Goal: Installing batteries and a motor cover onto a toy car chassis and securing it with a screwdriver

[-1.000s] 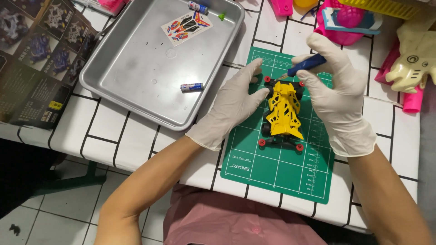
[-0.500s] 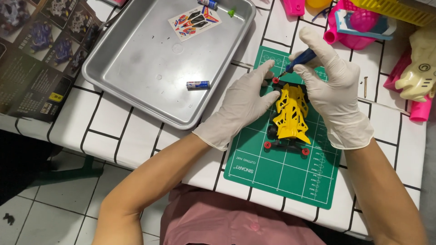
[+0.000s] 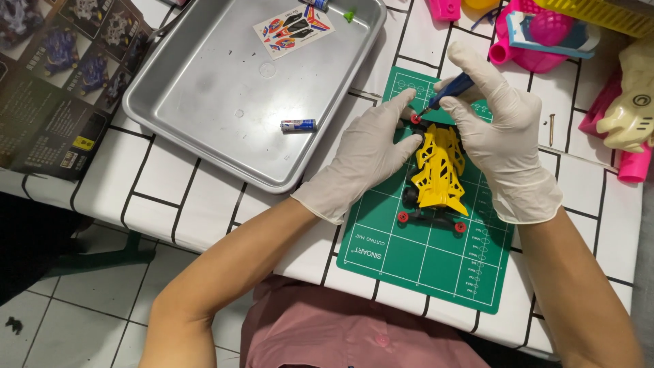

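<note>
Head view, looking down on a white tiled table [image 3: 204, 197] with black grid lines. Centre right, a green cutting mat [image 3: 436, 266]; on it, a yellow model car [image 3: 439, 167] with small red rollers and black wheels, nose pointing away. Left hand [image 3: 364, 160], in a white glove, laid open and flat against the car's left side, fingertips reaching the front red roller, steadying rather than gripping. Right hand [image 3: 501, 146], also gloved, closed around a blue-handled screwdriver [image 3: 449, 90], tip angled down at the car's front end, just beside the left fingertips.

To the left, a steel tray [image 3: 204, 88] holding a sticker sheet [image 3: 293, 28] and a small battery [image 3: 298, 125]. Far left, a dark printed box lid [image 3: 54, 82] overhanging the table edge. Top right, pink and yellow plastic toys [image 3: 545, 41]; beside the mat, a loose screw [image 3: 551, 129] on the tile.

Advice for the step in hand, as a judgement only: driver best held in line with the screw, pressed down firmly, turned slowly; car best pinned flat to the mat by the left hand, so neither tip nor body slips. Screw head itself hidden under the fingers.
</note>
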